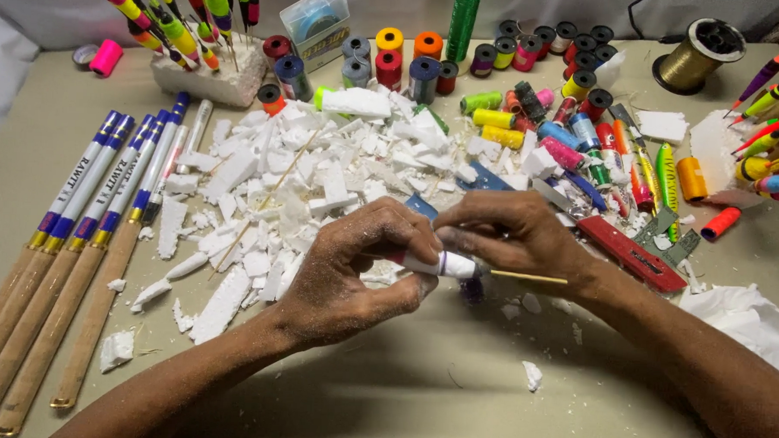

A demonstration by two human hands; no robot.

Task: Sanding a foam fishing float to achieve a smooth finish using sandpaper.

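Two hands meet over the middle of the table (418, 393): the left hand (353, 274) pinches a white float (440, 264) with a purple band, and the right hand (514, 236) closes its fingers over the float's right part. One float is held; its long axis lies left to right, and a thin stick (530, 277) points from it toward the right edge. Four cork-handled rods (69, 260) lie side by side near the left edge. A heap of white foam scraps (305, 173) spreads behind the hands. Thread spools (429, 61), too many to count surely, crowd the far edge. One red cutter (634, 253) lies just right of the right hand.
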